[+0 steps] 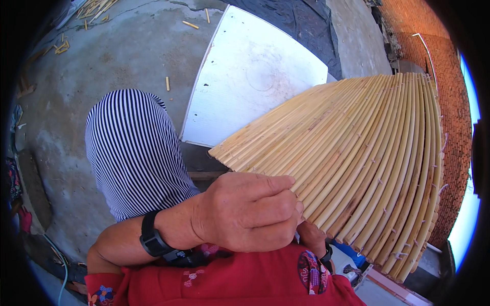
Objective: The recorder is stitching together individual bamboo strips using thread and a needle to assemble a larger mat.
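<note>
A mat of pale, thin sticks (352, 148), tied side by side with light thread, fans up and to the right in front of me. My left hand (250, 211) is closed at the mat's near edge, knuckles up, its thumb out of sight. Lower down, my right hand (312, 238) is mostly hidden beneath the mat, close to that same edge. Its fingers do not show. Small knots and thread ends stick out along the mat's right side. Part of the mat lies over a white board (250, 71).
My knee in striped cloth (135, 148) is left of the board. Short stick pieces (167, 83) lie scattered on the concrete floor (66, 107). A dark sheet (311, 25) spreads behind the board. A brick wall (449, 102) rises at the right.
</note>
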Motion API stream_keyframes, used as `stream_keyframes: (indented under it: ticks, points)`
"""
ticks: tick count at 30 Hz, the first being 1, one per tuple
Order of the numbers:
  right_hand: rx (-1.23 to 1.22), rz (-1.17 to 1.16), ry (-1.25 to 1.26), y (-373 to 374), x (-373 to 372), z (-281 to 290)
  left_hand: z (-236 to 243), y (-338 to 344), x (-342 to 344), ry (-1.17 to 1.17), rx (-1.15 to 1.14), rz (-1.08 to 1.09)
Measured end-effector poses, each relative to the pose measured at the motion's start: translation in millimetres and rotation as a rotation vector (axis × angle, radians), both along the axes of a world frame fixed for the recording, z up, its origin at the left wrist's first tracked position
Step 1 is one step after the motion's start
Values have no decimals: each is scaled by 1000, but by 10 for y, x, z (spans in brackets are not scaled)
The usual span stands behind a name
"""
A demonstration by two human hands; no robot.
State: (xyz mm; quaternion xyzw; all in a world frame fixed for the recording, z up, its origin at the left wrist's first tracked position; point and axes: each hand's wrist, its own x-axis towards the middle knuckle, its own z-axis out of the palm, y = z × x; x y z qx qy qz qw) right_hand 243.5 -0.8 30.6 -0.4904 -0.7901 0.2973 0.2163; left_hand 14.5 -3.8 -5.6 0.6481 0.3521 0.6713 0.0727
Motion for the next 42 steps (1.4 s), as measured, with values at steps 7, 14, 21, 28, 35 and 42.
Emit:
stream_keyframes:
  ticks: [7, 14, 21, 28, 35, 42]
  points:
    - [-68, -40, 61, -13, 30, -18, -17, 2, 4, -10, 2, -23]
    - [-119, -75, 121, -22, 70, -38, -4, -5, -2, 2, 0, -50]
    - [-167, -106, 173, -3, 89, -55, -23, -2, 10, -4, -3, -54]
    - [-206, -129, 213, 15, 89, -56, -5, 2, 3, -15, -20, -56]
    - [-243, -150, 245, 9, 96, -58, 14, -2, 0, -21, -29, -76]
    - [-272, -169, 283, 27, 74, -78, -20, -12, 22, -49, -73, -64]
